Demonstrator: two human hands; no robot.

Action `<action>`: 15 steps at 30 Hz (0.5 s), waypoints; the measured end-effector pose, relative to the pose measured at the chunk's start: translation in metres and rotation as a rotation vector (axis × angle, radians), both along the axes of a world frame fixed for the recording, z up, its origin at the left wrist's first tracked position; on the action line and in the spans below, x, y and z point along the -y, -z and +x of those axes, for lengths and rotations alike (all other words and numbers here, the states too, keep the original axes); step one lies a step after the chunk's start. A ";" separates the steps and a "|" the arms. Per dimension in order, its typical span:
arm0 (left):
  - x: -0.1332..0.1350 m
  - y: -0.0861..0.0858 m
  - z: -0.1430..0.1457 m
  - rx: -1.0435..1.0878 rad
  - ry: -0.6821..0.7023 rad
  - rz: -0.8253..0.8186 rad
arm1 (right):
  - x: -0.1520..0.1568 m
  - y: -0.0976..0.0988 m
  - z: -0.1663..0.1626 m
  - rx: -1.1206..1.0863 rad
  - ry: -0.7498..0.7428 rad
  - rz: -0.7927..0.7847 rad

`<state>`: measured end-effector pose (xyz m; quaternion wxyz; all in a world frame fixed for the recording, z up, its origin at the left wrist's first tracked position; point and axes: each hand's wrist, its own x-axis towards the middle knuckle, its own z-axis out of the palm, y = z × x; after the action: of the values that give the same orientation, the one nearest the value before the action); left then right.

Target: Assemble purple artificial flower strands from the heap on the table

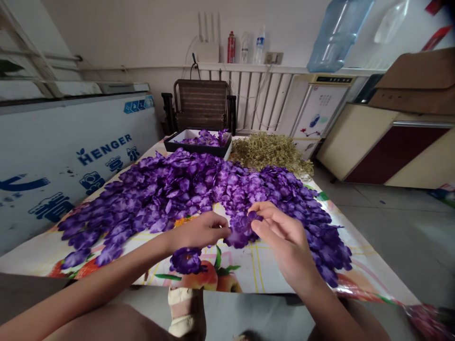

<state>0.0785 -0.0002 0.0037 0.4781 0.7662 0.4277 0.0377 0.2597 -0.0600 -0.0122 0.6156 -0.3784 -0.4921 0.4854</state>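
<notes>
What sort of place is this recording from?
Probably a makeshift home workshop for artificial flowers: a heap of purple fabric blossoms on a fruit-printed oilcloth table, a black tray of more blossoms, and a white chest freezer.

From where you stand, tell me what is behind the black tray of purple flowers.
A brown slatted chair stands there, a white radiator beyond it; the tray hides the chair's lower part.

Water jug (337,35) cut off at top, cardboard box (415,80) cut off at right, petals (241,232) partly behind right hand (284,241)
</notes>
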 end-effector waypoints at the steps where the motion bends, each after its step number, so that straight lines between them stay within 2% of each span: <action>1: -0.003 0.010 0.001 -0.031 -0.002 0.001 | 0.000 0.001 0.000 -0.002 -0.010 -0.024; 6: -0.006 0.056 0.004 -0.167 0.030 0.001 | 0.001 0.007 -0.001 -0.204 -0.158 -0.172; 9: -0.005 0.064 0.005 -0.200 0.053 0.002 | 0.001 0.004 -0.004 -0.359 -0.245 -0.212; 12: -0.007 0.044 0.003 -0.171 0.065 0.045 | -0.001 0.002 -0.005 -0.455 -0.329 -0.249; 15: -0.006 0.002 -0.001 -0.082 0.098 0.053 | -0.002 0.002 -0.006 -0.523 -0.389 -0.298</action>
<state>0.0779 0.0053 0.0018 0.4409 0.7997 0.4076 -0.0057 0.2539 -0.0579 -0.0147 0.5550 -0.2263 -0.3043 0.7404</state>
